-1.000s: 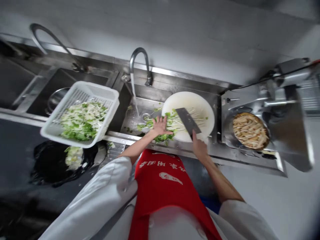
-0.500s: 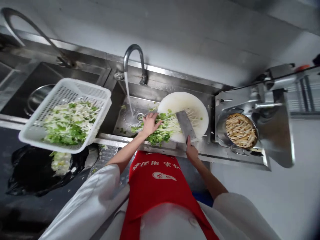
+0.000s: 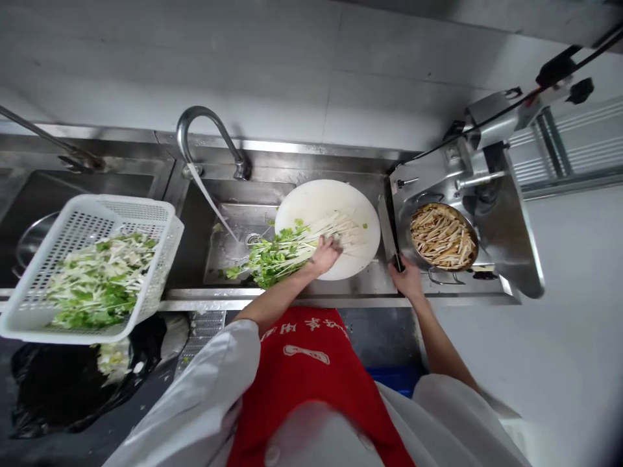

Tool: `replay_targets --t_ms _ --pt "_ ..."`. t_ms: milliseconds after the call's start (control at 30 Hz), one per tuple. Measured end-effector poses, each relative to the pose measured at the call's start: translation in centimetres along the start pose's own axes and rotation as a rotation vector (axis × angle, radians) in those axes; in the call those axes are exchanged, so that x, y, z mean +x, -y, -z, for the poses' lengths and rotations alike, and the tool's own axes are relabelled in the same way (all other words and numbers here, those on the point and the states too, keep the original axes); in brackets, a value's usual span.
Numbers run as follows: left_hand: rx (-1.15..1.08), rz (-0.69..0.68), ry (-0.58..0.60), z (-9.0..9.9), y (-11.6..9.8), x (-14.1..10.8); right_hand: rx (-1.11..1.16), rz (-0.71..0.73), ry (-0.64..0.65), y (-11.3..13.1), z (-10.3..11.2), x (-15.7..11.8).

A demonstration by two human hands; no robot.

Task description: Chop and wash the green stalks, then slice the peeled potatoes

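A bunch of leafy celery [image 3: 277,256] lies across the round white cutting board [image 3: 335,194], its leaves hanging over the left side and its pale stalks on the board. My left hand [image 3: 327,254] is on the stalks with its fingers curled around them. To the right of the board, my right hand [image 3: 407,279] grips a cleaver [image 3: 389,227] by its dark handle. The blade is turned nearly edge-on, apart from the celery.
Water runs from a curved faucet [image 3: 207,113] into the sink [image 3: 224,214] under the board. A white perforated basket [image 3: 165,259] of cut celery stands left. At right, a metal pot [image 3: 418,211] holds brownish strips beside a slicing machine [image 3: 516,227]. A black plastic bag [image 3: 53,389] lies lower left.
My left hand has moved right, from the leaves onto the stalks. My right hand has carried the cleaver off the stalks to the board's right side. The view has shifted right.
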State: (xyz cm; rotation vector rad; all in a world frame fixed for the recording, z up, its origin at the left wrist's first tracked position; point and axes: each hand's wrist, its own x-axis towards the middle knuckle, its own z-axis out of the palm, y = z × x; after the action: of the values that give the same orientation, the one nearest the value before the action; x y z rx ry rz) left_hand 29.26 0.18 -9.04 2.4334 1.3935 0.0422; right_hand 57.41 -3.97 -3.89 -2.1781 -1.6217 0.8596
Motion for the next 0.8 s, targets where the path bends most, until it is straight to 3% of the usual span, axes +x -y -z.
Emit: replay_targets --t_ms 100,200,267,400,467,500,567,700,800 --pt "0.000 0.013 -0.057 0.3 0.5 0.6 0.117 -0.078 0.079 -2.1 -0.3 0.2" --pt "-0.026 0.046 -0.182 2.2 1.4 -0.1 0.145 -0.053 0.098 -3.5 -0.6 0.7" --pt "-0.092 0.066 -0.370 4.4 1.7 -1.0 0.087 -0.034 0.123 -3.9 -0.5 1.5" --pt "-0.256 0.057 -0.867 9.6 1.4 -2.8 -0.097 -0.067 0.238 -3.2 -0.3 3.8" --pt "-0.268 0.053 -0.964 11.3 1.5 -3.2 -0.231 -0.063 0.288 -2.1 -0.3 4.8" --pt "-0.263 0.062 -0.949 11.5 1.8 -3.3 -0.311 -0.046 0.289 -1.5 -0.4 5.1" --pt "-0.253 0.111 -0.795 10.6 2.9 -3.3 -0.460 -0.004 0.256 -0.4 -0.3 5.5" --pt "-0.151 0.326 -0.278 5.3 5.2 -3.1 -0.582 0.042 0.205 1.3 0.3 5.9" --pt "-0.027 0.506 -0.020 1.6 5.2 -2.5 -0.613 0.133 0.275 2.9 0.9 6.7"
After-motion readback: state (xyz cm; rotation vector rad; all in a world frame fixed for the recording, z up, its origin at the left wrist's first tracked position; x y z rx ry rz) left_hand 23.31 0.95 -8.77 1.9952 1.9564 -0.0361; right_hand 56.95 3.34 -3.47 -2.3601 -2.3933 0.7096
